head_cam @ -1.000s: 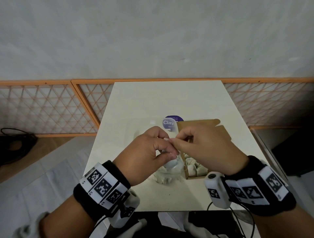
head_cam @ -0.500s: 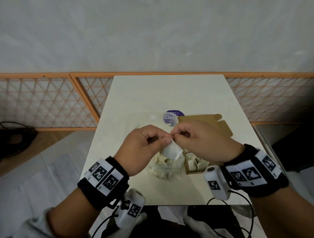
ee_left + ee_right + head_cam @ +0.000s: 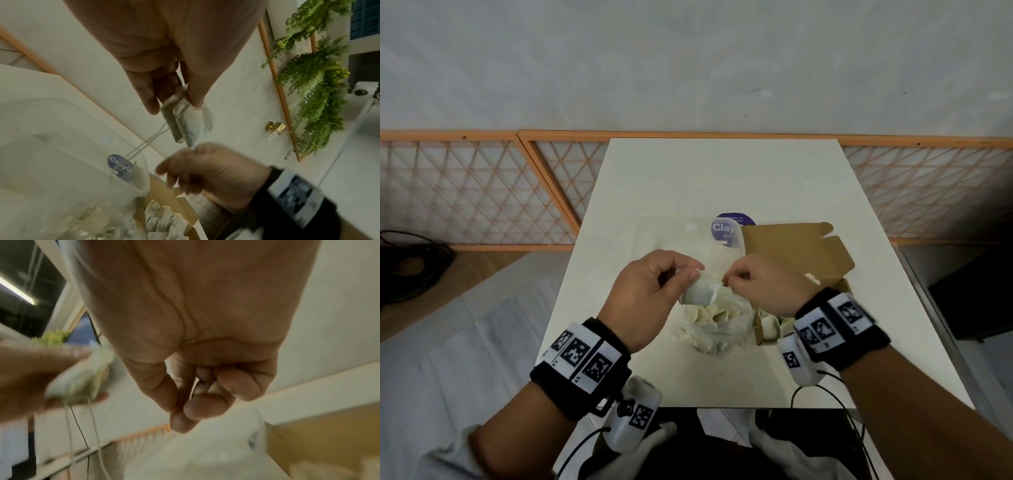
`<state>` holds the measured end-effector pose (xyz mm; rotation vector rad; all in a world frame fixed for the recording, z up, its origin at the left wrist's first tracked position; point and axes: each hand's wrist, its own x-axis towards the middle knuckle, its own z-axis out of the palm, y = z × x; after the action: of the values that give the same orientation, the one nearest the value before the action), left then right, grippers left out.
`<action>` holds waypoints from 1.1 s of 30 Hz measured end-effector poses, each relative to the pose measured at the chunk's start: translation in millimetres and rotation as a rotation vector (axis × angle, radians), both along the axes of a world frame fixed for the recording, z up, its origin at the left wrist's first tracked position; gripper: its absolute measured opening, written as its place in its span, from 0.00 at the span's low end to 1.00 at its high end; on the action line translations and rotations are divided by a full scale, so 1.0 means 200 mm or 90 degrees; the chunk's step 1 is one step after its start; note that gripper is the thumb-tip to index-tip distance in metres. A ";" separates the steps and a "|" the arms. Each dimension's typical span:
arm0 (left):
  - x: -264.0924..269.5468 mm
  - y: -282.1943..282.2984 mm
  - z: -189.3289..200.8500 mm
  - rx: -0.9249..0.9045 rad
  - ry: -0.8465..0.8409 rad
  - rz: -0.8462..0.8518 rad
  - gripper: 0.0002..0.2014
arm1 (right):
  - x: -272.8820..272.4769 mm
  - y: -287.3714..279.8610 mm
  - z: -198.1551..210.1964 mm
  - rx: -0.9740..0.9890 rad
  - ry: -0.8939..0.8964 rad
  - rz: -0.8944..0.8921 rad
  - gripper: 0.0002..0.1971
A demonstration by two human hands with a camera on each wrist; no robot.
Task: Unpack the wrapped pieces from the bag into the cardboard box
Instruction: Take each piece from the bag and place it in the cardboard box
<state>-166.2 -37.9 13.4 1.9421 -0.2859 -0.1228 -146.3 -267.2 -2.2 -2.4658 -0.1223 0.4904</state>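
Paper, thin and soft, wraps each piece (image 3: 700, 292), so you should expect almost no weight and no stiffness; judging by the creases and the fine strings hanging from it in the left wrist view, it would crush or tear under a hard squeeze, and the strings could snag. You hold what looks like two or three of these sachets pinched together between thumb and fingertips of your left hand (image 3: 654, 294), raised above the open mouth of the bag (image 3: 717, 329) and clear of the table (image 3: 722, 178). Take them by the folded top edge, as your left hand does, and keep the pinch light.

Your right hand (image 3: 763, 284) sits just beside the bundle, thumb and forefinger closed together on its tip or on a string end; which of the two, the blurred views do not settle.

Below, the clear plastic bag holds many more pale pieces. To its right, touching or nearly so, stands the cardboard box (image 3: 804, 253) with its flaps up and several pieces already inside. A purple label (image 3: 726, 231) reading "Clay" shows through the bag's top edge.
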 end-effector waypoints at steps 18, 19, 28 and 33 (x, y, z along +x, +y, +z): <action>-0.07 0.13 -0.04 -0.010 -0.003 0.035 0.08 | -0.02 0.17 -0.36 -0.073 0.021 -0.080 0.09; -0.07 0.13 -0.04 -0.011 -0.006 0.035 0.08 | -0.04 0.15 -0.32 -0.054 0.011 -0.082 0.08; -0.05 0.12 -0.05 -0.034 0.006 0.004 0.08 | -0.17 -0.02 0.07 0.275 -0.040 -0.132 0.03; -0.06 0.06 0.00 -0.066 0.056 -0.076 0.05 | -0.19 -0.06 0.19 0.348 -0.043 -0.104 0.04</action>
<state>-178.4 -26.3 13.6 1.8114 -0.3429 -0.2653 -185.3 -279.2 35.8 -1.9352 -0.0689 0.2588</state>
